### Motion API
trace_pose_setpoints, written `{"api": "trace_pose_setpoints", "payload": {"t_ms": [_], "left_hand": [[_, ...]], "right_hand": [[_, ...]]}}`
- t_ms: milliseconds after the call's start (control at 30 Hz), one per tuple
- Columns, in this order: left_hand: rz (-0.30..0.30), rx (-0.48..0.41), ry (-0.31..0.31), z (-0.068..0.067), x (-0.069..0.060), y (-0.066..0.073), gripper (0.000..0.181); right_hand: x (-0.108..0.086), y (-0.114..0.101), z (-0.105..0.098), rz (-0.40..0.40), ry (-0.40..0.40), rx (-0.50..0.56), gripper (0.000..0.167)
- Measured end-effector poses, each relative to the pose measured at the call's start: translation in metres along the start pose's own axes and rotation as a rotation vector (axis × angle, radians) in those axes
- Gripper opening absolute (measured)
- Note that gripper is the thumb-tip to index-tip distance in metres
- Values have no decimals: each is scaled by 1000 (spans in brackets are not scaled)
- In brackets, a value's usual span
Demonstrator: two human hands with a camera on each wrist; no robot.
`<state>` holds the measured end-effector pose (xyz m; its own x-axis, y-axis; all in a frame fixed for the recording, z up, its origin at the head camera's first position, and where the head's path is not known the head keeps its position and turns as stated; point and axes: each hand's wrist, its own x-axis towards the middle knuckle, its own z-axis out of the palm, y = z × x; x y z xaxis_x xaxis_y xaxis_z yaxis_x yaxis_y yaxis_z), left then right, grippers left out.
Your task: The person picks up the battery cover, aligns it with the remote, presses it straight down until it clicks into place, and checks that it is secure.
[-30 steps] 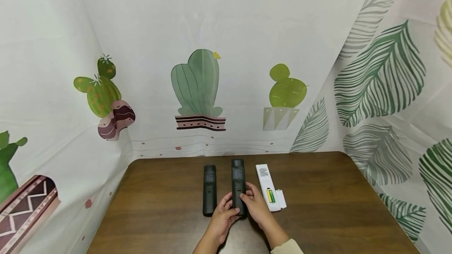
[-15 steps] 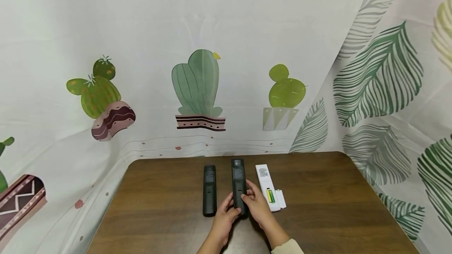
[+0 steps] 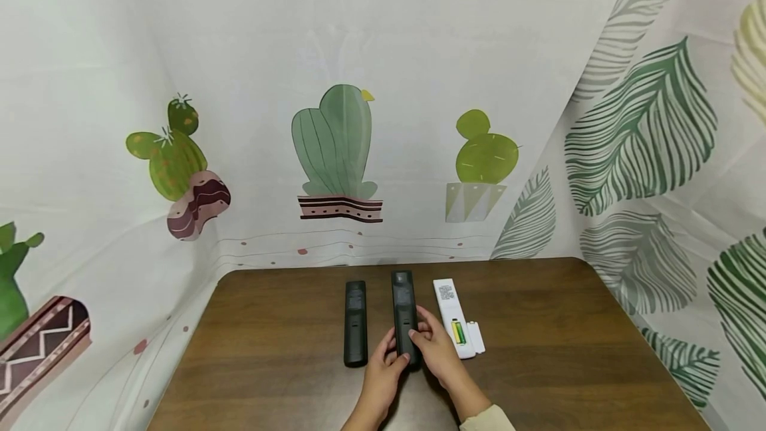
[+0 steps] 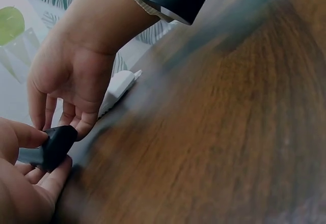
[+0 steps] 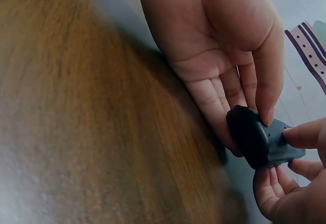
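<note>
At the wooden table (image 3: 269, 344), the left hand (image 3: 383, 371) and right hand (image 3: 438, 348) clamp the lower half of the middle black remote (image 3: 404, 311), between the outer black remote (image 3: 356, 328) and the white remote (image 3: 450, 308). For steady handling, its edges should be braced and pressure from the thumbs (image 3: 399, 362) applied evenly, in line with the notch (image 3: 406, 322).

On the brown table (image 3: 538, 324) (wood-grained) lie a black remote (image 3: 356, 328), white remote (image 3: 451, 311) and white cover (image 3: 475, 338).
</note>
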<state>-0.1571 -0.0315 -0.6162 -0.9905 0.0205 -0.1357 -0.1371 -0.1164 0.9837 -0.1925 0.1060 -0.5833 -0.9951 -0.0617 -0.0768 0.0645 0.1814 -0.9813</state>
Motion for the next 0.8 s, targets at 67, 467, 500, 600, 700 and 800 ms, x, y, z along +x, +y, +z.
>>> {"api": "trace_pose_setpoints", "payload": {"t_ms": [67,467,500,600,700,800], "left_hand": [[3,20,5,0,-1,1,70],[31,177,47,-6,0,8,68],[30,180,50,-6,0,8,67],[38,185,53,-6,0,9,67],[53,185,54,-6,-1,11,67],[68,201,55,-6,-1,11,66]], "right_hand": [[0,-1,-1,1,4,-5,58],[1,-2,0,3,7,-9,57],[1,-2,0,3,7,-11,57],[2,-1,0,5,8,-10,56],[2,-1,1,14,9,-14,55],[3,0,2,22,8,-21,54]]}}
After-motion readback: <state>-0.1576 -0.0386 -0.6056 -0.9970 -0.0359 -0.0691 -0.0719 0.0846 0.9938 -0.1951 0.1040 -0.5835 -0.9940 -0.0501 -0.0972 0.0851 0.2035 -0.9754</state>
